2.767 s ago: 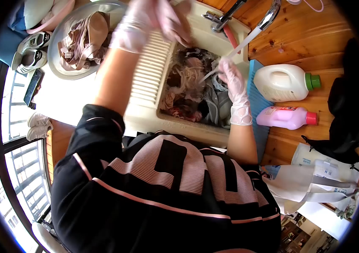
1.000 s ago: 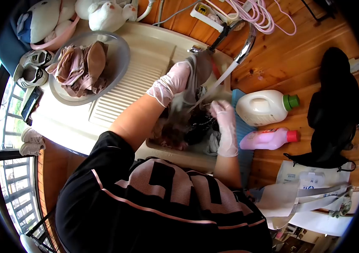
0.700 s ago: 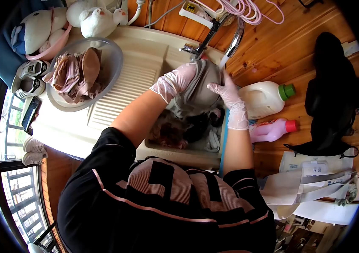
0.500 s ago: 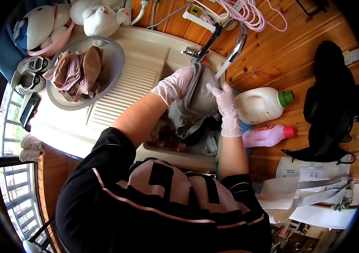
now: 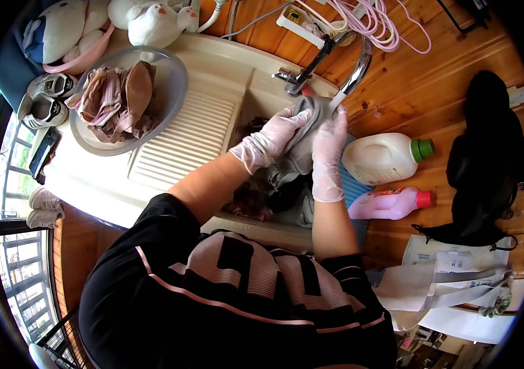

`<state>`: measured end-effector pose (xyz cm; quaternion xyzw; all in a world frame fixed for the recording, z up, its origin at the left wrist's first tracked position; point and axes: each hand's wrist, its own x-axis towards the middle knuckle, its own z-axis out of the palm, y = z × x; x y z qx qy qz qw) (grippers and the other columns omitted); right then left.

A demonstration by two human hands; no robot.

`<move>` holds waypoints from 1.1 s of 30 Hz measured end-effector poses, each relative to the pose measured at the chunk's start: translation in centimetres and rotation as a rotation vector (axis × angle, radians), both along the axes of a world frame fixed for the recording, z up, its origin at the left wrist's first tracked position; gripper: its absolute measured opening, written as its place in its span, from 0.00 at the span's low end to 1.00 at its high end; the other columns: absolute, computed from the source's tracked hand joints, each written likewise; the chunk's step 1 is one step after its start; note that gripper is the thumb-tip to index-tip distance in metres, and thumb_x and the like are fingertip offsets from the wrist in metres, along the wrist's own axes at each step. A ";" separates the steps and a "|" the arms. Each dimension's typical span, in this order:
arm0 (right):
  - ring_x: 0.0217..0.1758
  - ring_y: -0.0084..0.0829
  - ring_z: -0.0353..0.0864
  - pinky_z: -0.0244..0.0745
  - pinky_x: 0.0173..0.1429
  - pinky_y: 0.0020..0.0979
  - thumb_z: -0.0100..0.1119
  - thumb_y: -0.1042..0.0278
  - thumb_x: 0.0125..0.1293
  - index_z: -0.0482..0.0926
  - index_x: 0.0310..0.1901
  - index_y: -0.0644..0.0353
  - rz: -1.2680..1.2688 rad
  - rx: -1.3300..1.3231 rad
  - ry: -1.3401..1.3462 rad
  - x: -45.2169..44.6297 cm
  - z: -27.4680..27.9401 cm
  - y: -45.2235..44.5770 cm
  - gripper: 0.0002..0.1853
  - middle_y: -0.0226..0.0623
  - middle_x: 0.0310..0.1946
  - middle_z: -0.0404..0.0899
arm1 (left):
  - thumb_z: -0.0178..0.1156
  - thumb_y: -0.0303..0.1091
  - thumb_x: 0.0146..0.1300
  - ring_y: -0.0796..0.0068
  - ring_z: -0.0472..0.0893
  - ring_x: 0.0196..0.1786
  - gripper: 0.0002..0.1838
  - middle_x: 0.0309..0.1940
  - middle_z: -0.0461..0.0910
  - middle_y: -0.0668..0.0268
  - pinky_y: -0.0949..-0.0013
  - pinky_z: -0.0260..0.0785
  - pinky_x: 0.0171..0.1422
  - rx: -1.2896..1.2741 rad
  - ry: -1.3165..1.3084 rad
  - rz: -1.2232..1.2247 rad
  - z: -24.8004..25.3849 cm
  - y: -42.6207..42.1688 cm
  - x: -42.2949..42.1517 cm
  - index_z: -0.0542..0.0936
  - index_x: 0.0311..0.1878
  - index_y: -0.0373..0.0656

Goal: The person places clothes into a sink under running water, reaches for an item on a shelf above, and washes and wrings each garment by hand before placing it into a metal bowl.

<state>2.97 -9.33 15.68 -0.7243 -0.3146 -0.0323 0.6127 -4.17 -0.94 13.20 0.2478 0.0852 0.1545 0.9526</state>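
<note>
A wet grey garment (image 5: 302, 150) hangs between my hands under the chrome faucet (image 5: 354, 75), over the basin. My left hand (image 5: 277, 136), in a thin white glove, is closed on its left side. Gloved as well, my right hand (image 5: 331, 142) grips the cloth's right side, close to the spout; its fingertips are partly hidden. Water seems to run from the spout onto the cloth. Below lie dark and grey wet clothes (image 5: 289, 192) in the sink (image 5: 256, 226), partly covered by my hands and the garment.
A grey tub (image 5: 179, 98) of pinkish-brown clothes (image 5: 111, 101) stands on the ribbed washboard (image 5: 185, 135) at left. To the right are a white bottle with a green cap (image 5: 379, 158) and a pink bottle with a red cap (image 5: 391, 204). Shoes (image 5: 46, 111) and a phone (image 5: 43, 150) lie far left.
The garment is bunched up smaller and higher between my hands. My right hand has closed on the cloth beneath the spout; before, its fingers were looser. The view has shifted slightly.
</note>
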 end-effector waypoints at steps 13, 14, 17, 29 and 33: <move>0.47 0.39 0.76 0.70 0.53 0.35 0.52 0.61 0.65 0.71 0.52 0.62 0.023 -0.106 -0.160 -1.5 -1.0 0.1 0.18 0.44 0.44 0.77 | 0.45 0.52 0.68 0.65 0.78 0.37 0.27 0.33 0.80 0.56 0.66 0.69 0.45 0.557 0.322 0.173 -4.1 -0.2 4.8 0.77 0.42 0.32; 0.46 0.35 0.76 0.70 0.52 0.34 0.51 0.61 0.66 0.73 0.49 0.62 0.051 -0.103 -0.154 -1.1 -1.1 0.1 0.16 0.40 0.43 0.78 | 0.46 0.48 0.69 0.70 0.78 0.36 0.24 0.31 0.80 0.58 0.68 0.69 0.43 0.691 0.315 0.220 -5.1 -0.1 5.1 0.77 0.42 0.33; 0.44 0.30 0.76 0.71 0.50 0.31 0.47 0.59 0.68 0.75 0.44 0.62 0.060 -0.081 0.121 -0.4 -1.2 0.4 0.15 0.35 0.40 0.79 | 0.49 0.44 0.68 0.70 0.79 0.36 0.20 0.31 0.80 0.55 0.68 0.70 0.43 0.935 0.474 0.239 -4.3 -0.3 4.1 0.77 0.41 0.33; 0.42 0.27 0.74 0.72 0.47 0.32 0.64 0.66 0.59 0.73 0.48 0.58 0.198 0.165 0.846 0.9 0.1 -0.5 0.16 0.29 0.41 0.75 | 0.56 0.37 0.61 0.64 0.79 0.43 0.19 0.40 0.79 0.54 0.64 0.69 0.48 1.351 0.194 0.122 -0.1 1.1 2.1 0.73 0.52 0.37; 0.38 0.26 0.75 0.74 0.43 0.31 0.63 0.74 0.56 0.76 0.40 0.55 0.027 0.325 0.642 3.5 -1.4 -0.7 0.10 0.28 0.37 0.75 | 0.59 0.39 0.62 0.72 0.72 0.54 0.27 0.51 0.76 0.62 0.73 0.63 0.59 0.466 0.140 0.043 -0.5 0.9 -0.1 0.67 0.63 0.40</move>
